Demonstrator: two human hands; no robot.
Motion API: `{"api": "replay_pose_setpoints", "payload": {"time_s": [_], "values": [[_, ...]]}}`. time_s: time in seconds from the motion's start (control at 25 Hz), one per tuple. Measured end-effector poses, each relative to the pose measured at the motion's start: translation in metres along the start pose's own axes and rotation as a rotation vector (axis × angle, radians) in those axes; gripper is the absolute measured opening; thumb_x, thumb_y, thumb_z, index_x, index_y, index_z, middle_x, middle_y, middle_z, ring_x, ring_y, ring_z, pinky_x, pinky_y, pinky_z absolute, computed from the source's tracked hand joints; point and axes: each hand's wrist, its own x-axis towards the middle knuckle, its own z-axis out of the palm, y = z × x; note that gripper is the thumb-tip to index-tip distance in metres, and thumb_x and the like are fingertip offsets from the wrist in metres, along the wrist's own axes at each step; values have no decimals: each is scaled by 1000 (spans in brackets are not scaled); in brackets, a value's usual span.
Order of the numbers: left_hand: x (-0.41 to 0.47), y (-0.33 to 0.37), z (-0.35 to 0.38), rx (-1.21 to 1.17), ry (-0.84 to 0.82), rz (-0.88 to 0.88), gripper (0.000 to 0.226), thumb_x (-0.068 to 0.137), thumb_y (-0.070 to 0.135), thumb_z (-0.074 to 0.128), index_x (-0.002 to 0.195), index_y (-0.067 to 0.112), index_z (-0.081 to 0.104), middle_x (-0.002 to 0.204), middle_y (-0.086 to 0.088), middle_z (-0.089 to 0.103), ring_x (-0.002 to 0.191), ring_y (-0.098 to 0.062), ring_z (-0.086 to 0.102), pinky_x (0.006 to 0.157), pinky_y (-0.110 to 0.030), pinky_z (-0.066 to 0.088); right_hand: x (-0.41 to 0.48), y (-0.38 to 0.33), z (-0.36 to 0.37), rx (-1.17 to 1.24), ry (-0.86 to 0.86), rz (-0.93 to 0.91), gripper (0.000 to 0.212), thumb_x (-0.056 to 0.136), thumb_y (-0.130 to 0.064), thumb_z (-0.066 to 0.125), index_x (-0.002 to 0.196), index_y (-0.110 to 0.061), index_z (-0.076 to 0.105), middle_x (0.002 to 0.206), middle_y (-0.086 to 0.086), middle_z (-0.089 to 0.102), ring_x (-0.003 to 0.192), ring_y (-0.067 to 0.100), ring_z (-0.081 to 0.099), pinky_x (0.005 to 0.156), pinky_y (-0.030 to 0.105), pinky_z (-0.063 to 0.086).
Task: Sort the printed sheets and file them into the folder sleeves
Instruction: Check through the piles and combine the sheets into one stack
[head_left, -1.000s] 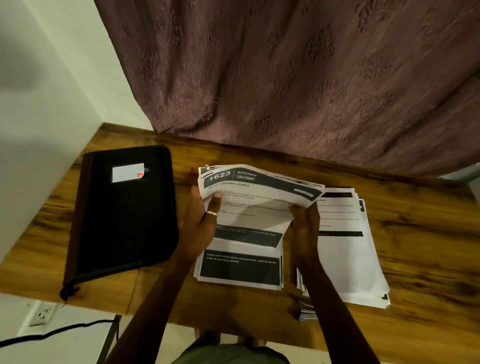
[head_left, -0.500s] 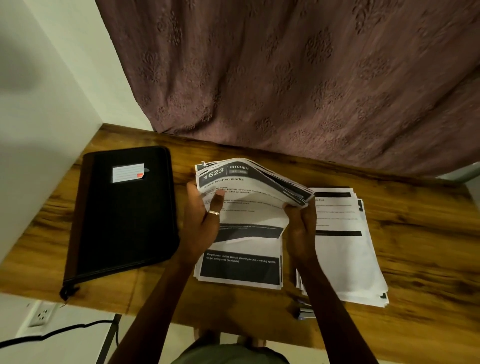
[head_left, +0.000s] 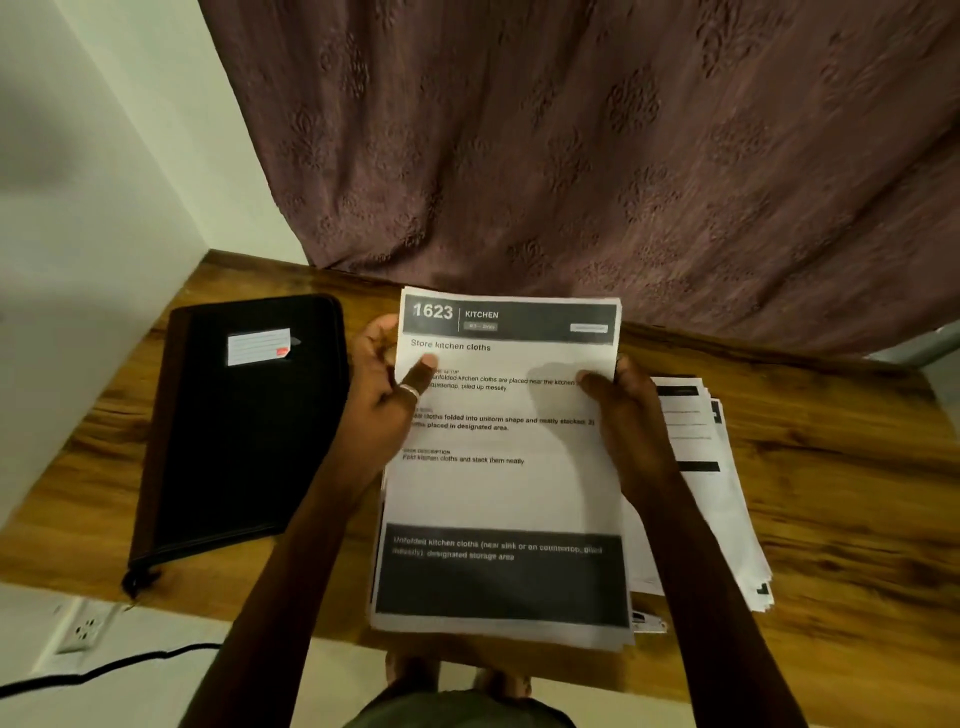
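Head view.
- Held sheets: centre of frame, raised over counter. Top page headed "1623 KITCHEN". Long axis runs top to bottom of frame.
- Left hand: grips left edge, thumb on front.
- Right hand: grips right edge the same way.
- Folder: flat on counter, left of frame, closed. Just beside left hand, so nearer to it. Long axis roughly parallel to sheets.
- Second pile: on counter at right, partly behind right arm.
- Judgement: folder must be opened before filing.

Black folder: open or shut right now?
Shut: the black folder lies flat, cover closed, label on top, no sleeves showing.
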Motion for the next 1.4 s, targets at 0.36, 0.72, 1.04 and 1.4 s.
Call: {"api": "replay_pose_setpoints", "payload": {"time_s": [0.36,0.72,1.04,1.4], "values": [[-29,-37,-2,64,-201,-231,47,96,11,62,133,38,52,127,3,62,102,-14,71,73,-34,62,-9,42,1,-89,-16,314,33,95,-24,57,127,-28,52,116,6,63,102,26,63,92,50,52],[-34,-54,-55,186,-94,-202,46,98,16,59,137,41,53,128,7,60,102,-8,69,72,-29,62,-50,110,-70,-936,-298,-74,12,94,-17,63,106,-17,63,105,-5,66,94,7,65,84,25,56],[-37,-65,-58,166,-87,-271,48,97,14,60,137,38,53,128,1,62,98,-16,71,67,-28,61,-115,178,-104,-1117,-502,-108,57,73,-44,81,121,-18,65,117,-3,59,95,12,67,74,11,53],[-44,-69,-40,141,-154,-281,48,97,15,60,138,39,52,127,4,62,96,-10,72,67,-29,62,-107,184,-107,-1207,-459,-233,36,86,-46,63,108,-18,68,107,-3,66,94,15,67,79,23,56]]}}
